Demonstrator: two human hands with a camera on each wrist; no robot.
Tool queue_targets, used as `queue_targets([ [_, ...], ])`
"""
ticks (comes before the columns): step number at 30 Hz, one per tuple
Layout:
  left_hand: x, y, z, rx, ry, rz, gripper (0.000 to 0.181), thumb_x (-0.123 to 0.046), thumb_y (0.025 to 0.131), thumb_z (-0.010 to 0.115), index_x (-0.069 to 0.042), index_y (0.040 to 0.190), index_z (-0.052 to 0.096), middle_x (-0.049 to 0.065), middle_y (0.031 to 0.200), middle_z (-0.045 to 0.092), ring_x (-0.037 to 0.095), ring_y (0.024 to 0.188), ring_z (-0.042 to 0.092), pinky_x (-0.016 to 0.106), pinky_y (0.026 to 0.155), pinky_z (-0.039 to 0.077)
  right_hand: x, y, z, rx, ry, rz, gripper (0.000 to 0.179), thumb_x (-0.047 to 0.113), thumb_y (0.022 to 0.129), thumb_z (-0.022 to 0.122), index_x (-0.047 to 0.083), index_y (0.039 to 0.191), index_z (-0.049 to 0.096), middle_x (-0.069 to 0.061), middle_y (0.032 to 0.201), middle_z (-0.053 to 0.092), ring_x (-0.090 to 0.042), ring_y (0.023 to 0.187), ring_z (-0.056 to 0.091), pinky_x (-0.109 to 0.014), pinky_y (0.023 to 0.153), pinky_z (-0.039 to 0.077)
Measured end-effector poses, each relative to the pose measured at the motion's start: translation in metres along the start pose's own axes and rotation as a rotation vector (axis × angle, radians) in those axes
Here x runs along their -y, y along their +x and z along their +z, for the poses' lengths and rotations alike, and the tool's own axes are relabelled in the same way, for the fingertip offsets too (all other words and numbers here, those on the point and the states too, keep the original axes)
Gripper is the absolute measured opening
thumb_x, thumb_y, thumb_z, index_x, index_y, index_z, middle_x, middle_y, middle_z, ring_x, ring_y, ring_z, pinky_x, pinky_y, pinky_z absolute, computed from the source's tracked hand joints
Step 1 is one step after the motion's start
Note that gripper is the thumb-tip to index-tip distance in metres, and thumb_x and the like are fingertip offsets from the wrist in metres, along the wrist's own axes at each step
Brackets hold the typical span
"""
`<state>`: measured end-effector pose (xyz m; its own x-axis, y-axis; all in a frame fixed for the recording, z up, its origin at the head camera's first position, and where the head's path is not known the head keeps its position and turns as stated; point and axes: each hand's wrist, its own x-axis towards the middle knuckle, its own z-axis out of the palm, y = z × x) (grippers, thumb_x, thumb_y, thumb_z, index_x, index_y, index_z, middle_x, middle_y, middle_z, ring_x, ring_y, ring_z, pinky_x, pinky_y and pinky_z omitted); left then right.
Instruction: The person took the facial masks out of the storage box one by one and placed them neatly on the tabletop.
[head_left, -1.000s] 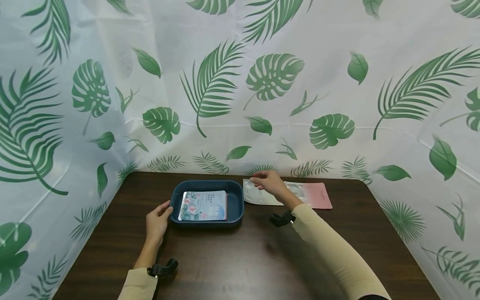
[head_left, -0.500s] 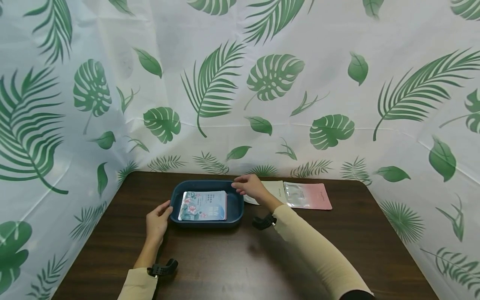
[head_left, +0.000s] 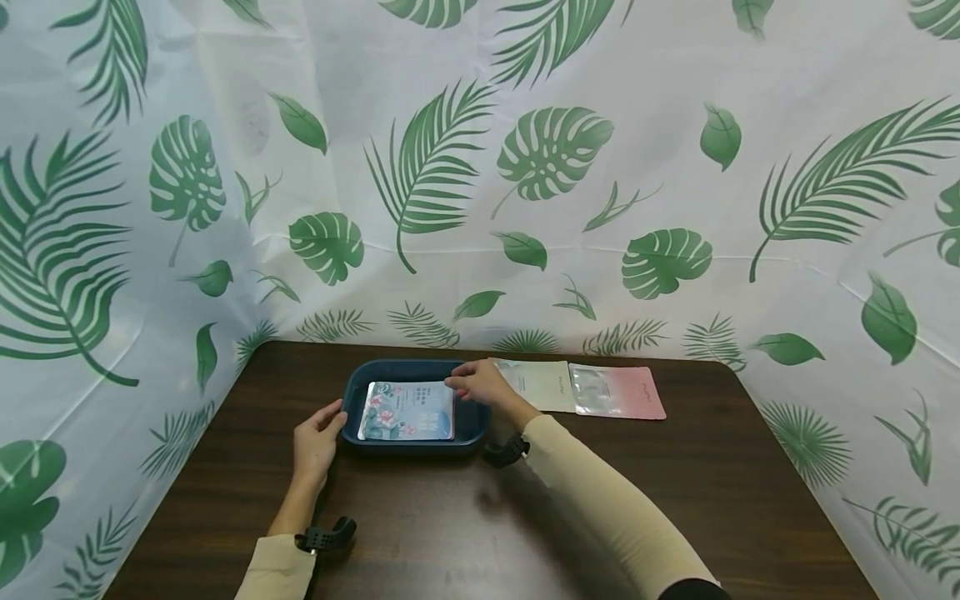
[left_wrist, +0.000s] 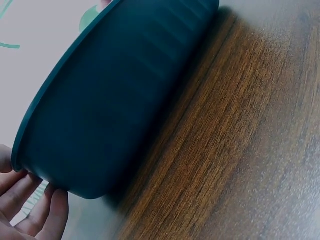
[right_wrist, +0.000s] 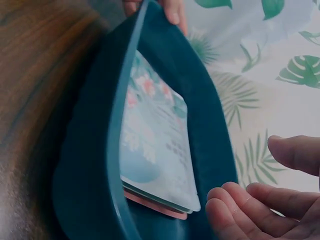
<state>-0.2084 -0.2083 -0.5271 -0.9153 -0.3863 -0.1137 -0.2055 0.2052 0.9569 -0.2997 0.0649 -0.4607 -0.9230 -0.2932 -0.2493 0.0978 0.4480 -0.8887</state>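
Left hand [head_left: 313,446] pinches blue tray [head_left: 412,448]; right hand [head_left: 480,383], thumb [right_wrist: 295,152] and fingers [right_wrist: 285,200] apart, near packet stack [head_left: 407,411] inside.

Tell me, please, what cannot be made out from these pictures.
Head view: fine print on the floral packet, too small.
Head view: part of the cream packet, behind the right hand.
Right wrist view: faces of the lower packets, under the floral one.
Left wrist view: inside of the tray, hidden by its wall.
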Motion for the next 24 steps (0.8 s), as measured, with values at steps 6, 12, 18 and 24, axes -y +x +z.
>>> queue_targets([
  [6, 0.001, 0.000, 0.001, -0.003, 0.001, 0.001, 0.039, -0.020, 0.099, 0.055, -0.004, 0.135, 0.057, 0.020, 0.135, 0.057, 0.022, 0.113, 0.053, 0.007, 0.070, 0.041, -0.005, 0.001, 0.011, 0.004, -0.034, 0.049, 0.038, 0.019, 0.092, 0.066, -0.006, 0.120, 0.063, -0.021, 0.114, 0.068, -0.034, 0.100, 0.067, -0.041, 0.087, 0.055],
  [12, 0.001, 0.001, 0.001, 0.003, -0.003, -0.001, 0.039, -0.020, 0.100, 0.054, -0.005, 0.135, 0.057, 0.019, 0.136, 0.057, 0.023, 0.116, 0.053, 0.006, 0.070, 0.040, -0.007, -0.002, 0.019, 0.014, -0.114, 0.079, 0.046, 0.019, 0.091, 0.068, -0.008, 0.126, 0.058, -0.020, 0.116, 0.066, -0.029, 0.096, 0.066, -0.038, 0.084, 0.055],
  [18, 0.000, 0.001, 0.001, 0.003, -0.002, -0.003, 0.039, -0.019, 0.100, 0.053, -0.004, 0.136, 0.056, 0.019, 0.138, 0.056, 0.023, 0.117, 0.052, 0.006, 0.070, 0.040, -0.008, -0.001, 0.028, 0.009, -0.233, 0.082, 0.053, 0.020, 0.088, 0.071, -0.008, 0.130, 0.054, -0.023, 0.131, 0.059, -0.029, 0.109, 0.061, -0.044, 0.096, 0.049],
  [24, -0.001, 0.000, 0.000, -0.001, -0.002, -0.010, 0.039, -0.020, 0.099, 0.055, -0.005, 0.136, 0.056, 0.019, 0.137, 0.057, 0.021, 0.115, 0.052, 0.007, 0.070, 0.040, -0.012, 0.002, 0.037, -0.042, -0.224, 0.078, 0.054, 0.017, 0.086, 0.072, -0.006, 0.131, 0.053, -0.022, 0.133, 0.057, -0.033, 0.119, 0.056, -0.047, 0.099, 0.046],
])
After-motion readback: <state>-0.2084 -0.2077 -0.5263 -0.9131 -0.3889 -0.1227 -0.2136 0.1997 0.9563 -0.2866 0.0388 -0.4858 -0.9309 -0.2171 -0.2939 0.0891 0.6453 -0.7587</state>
